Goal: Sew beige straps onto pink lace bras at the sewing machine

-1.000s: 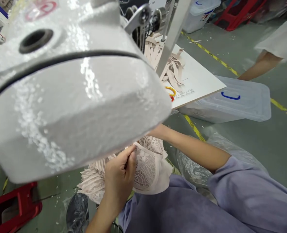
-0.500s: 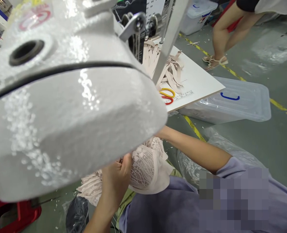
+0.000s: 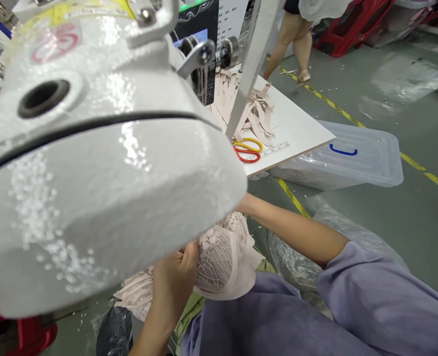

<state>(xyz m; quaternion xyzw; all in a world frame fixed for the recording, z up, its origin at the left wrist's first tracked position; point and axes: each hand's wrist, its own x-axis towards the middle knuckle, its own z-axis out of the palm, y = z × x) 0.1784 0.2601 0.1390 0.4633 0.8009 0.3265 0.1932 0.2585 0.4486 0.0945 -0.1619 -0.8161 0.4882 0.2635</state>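
A pale pink lace bra, one moulded cup facing up, hangs below the sewing machine head and over my lap. My left hand grips the bra's near left edge, its thumb laid along the lace; the fingertips are covered by the machine. From the right my forearm reaches in, and only the wrist edge of my right hand shows beside the bra's far end. Its fingers are hidden behind the machine head. More pale lace pieces lie gathered left of my left wrist. The needle area is out of sight.
On the white table lie scissors with yellow and red handles and a heap of pale fabric strips. A lidded clear plastic box stands on the floor beyond. Another person's legs show at the back.
My view has shifted slightly, and the other person has stepped to the left. Both my hands keep nearly the same place at the bra.
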